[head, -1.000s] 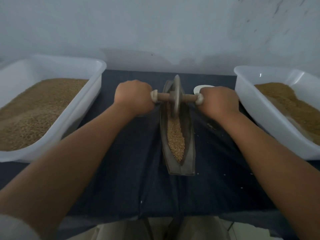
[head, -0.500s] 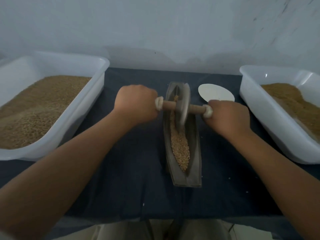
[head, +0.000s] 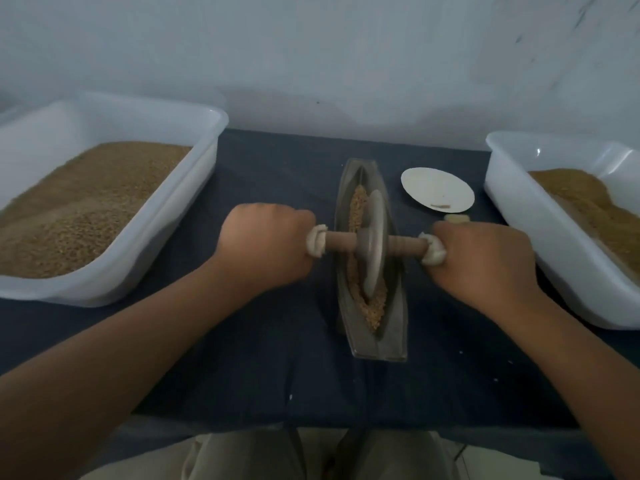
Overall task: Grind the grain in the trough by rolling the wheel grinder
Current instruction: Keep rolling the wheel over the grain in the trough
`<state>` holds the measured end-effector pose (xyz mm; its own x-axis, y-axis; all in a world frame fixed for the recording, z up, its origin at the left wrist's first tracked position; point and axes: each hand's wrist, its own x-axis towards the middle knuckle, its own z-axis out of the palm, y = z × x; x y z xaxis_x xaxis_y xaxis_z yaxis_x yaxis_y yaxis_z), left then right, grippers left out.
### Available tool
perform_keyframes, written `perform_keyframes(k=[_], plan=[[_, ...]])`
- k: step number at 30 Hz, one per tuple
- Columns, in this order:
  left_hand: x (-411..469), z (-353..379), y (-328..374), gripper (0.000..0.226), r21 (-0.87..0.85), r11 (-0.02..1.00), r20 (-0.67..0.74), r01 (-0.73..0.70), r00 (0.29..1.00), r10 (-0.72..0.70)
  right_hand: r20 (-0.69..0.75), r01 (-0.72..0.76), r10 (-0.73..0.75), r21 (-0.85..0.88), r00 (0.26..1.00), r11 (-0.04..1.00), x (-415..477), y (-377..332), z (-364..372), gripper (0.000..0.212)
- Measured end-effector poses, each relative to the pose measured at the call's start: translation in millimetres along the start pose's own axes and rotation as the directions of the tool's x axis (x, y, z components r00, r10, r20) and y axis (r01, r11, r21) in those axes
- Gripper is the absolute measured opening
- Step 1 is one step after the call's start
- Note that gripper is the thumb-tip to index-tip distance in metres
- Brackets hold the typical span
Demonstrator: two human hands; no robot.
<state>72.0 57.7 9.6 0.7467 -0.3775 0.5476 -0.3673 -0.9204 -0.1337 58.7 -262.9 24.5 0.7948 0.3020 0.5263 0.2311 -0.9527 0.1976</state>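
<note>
Grip: left hand fisted tight round left end of axle, right hand fisted round right end; white cloth wrap shows at inner edge of each fist. Grey disc wheel grinder with wooden axle upright between fists, rim down in tan grain. Dark grey boat-shaped metal trough runs lengthwise between grips, on dark blue cloth. White round plate just beyond right fist. White plastic tub of grain outboard of left hand; second white plastic tub outboard of right hand.

On my desk the trough lies at twelve o'clock, the wheel grinder in it; left tub at nine, right tub at three, plate at one.
</note>
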Motion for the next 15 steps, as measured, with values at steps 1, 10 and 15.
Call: perform_keyframes(k=[1,10,15], plan=[[12,5,-1,0.047,0.023,1.000,0.040,0.017,0.999,-0.018,0.018,-0.020,0.020,-0.015,1.000,1.000,9,1,8,0.045],[59,9,-3,0.034,0.054,0.981,0.233,0.184,0.953,-0.192,0.121,-0.058,0.054,0.029,0.991,0.998,65,0,18,0.044],[-23,-13,7,0.038,-0.076,0.997,-0.099,-0.003,0.995,-0.004,-0.164,0.085,-0.076,0.051,0.984,0.995,-14,2,-2,0.043]])
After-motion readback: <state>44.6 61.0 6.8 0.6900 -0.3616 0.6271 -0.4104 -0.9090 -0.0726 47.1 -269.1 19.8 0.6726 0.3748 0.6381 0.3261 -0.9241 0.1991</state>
